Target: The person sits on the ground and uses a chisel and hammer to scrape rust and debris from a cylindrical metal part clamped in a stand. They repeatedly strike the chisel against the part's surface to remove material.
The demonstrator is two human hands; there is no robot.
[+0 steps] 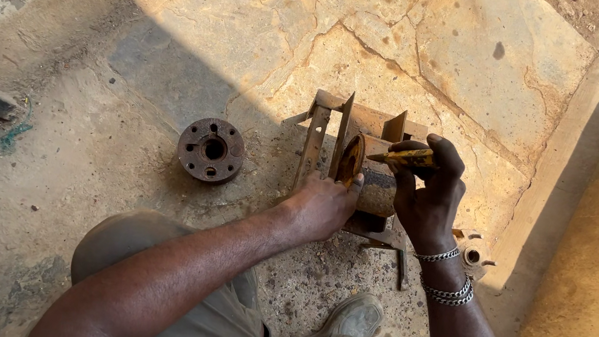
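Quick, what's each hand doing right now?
Left hand: closed on the rusty cylinder in the metal frame, bracing it.
Right hand: closed around a yellowish tool, tip at the cylinder's end.

I note bare forearms, two silver chain bracelets point(446, 274) lower right, grey-olive trousers point(220, 319) along bottom edge, one worn grey shoe point(351, 321) bottom centre.

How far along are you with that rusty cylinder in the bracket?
Done: the rusty cylinder sits in the angle-iron frame. In hand: the left hand steadies its disc end, while the right hand holds a yellow-handled tool over it. Left: the round flange lies apart on the ground, untouched.
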